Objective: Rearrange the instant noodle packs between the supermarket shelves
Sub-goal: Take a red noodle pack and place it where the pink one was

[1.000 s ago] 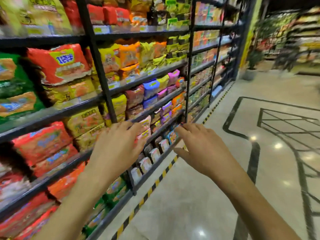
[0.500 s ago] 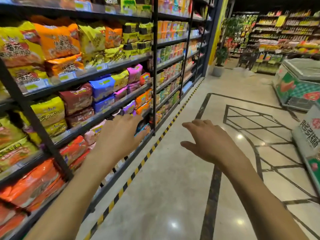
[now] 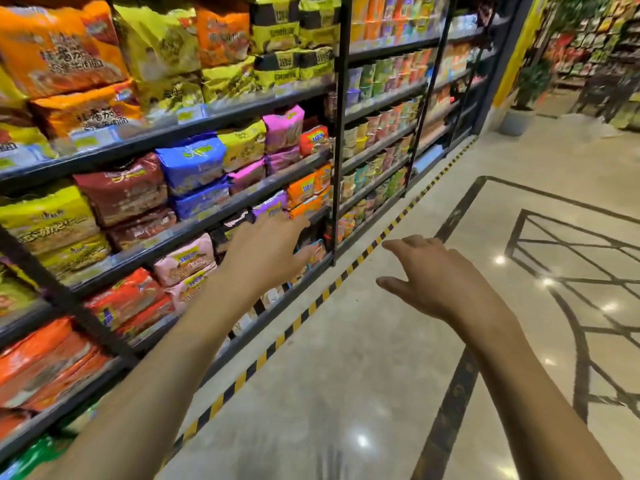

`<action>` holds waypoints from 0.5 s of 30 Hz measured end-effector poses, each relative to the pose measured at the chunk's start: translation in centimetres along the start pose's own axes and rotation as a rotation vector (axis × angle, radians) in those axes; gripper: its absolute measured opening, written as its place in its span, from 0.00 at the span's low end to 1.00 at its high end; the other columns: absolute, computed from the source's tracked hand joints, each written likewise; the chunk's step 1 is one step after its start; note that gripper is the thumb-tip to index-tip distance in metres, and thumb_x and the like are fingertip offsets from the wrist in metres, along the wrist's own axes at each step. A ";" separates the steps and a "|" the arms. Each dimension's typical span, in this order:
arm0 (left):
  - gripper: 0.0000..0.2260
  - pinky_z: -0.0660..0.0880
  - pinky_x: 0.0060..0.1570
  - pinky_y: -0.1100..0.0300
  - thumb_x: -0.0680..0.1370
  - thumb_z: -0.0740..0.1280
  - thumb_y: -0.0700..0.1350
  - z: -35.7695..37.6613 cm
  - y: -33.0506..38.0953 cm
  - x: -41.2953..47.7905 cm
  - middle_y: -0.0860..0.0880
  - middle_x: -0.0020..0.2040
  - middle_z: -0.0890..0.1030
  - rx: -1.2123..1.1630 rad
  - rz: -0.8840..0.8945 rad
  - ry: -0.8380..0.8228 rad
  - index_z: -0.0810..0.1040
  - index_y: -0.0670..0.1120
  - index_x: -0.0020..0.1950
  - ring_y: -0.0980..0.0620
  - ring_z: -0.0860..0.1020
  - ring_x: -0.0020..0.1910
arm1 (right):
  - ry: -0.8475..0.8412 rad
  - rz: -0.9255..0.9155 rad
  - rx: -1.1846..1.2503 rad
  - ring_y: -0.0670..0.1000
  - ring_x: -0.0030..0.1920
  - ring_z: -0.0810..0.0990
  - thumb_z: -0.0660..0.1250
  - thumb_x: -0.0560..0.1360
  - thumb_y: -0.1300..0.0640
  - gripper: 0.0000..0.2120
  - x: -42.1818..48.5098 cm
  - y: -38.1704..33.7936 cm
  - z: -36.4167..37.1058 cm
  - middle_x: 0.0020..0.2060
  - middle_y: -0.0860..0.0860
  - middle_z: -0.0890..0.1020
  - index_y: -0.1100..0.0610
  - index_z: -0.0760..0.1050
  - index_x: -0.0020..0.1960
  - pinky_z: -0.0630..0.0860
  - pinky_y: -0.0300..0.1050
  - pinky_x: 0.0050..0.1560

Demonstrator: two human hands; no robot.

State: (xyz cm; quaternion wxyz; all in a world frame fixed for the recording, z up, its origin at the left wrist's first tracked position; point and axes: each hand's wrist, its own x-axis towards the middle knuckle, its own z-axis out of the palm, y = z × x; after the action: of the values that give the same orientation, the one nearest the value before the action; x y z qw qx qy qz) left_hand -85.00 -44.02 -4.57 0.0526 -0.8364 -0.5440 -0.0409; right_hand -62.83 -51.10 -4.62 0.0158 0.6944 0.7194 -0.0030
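The instant noodle packs (image 3: pixel 194 161) are soft glossy multipacks in orange, yellow, blue, maroon and pink, stacked flat on the black metal shelves (image 3: pixel 214 119) at your left, long sides along the shelf edge, printed fronts toward the aisle. The polished floor (image 3: pixel 346 358) has a yellow-black stripe. Your left hand (image 3: pixel 266 251) and right hand (image 3: pixel 436 275) are spread, holding nothing.
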 end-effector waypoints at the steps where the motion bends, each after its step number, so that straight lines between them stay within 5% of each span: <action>1: 0.23 0.76 0.50 0.48 0.83 0.59 0.60 0.2 0.8 1.7 0.47 0.68 0.77 -0.004 -0.018 0.000 0.68 0.53 0.76 0.43 0.76 0.64 | -0.007 -0.021 -0.008 0.58 0.71 0.69 0.60 0.80 0.39 0.30 1.7 1.5 -0.2 0.72 0.53 0.70 0.49 0.59 0.78 0.73 0.55 0.64; 6: 0.20 0.75 0.49 0.49 0.83 0.60 0.59 0.3 3.2 7.7 0.48 0.61 0.80 -0.021 -0.130 0.045 0.71 0.53 0.73 0.43 0.77 0.61 | 0.007 -0.118 -0.035 0.58 0.71 0.68 0.60 0.80 0.39 0.31 9.3 6.7 -1.4 0.73 0.54 0.69 0.50 0.58 0.79 0.71 0.54 0.64; 15: 0.22 0.75 0.55 0.47 0.82 0.60 0.59 -2.0 0.3 7.9 0.47 0.68 0.78 0.060 -0.455 0.041 0.70 0.52 0.74 0.41 0.76 0.65 | 0.063 -0.420 -0.015 0.58 0.72 0.66 0.61 0.80 0.39 0.30 17.9 4.6 -3.1 0.72 0.54 0.69 0.51 0.60 0.77 0.71 0.56 0.66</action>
State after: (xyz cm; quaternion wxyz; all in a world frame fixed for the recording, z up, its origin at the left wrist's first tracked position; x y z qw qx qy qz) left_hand -81.55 -37.27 -1.59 0.0778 -0.6893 -0.7183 -0.0526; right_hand -58.91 -32.99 -1.95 -0.0026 0.5290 0.8484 0.0210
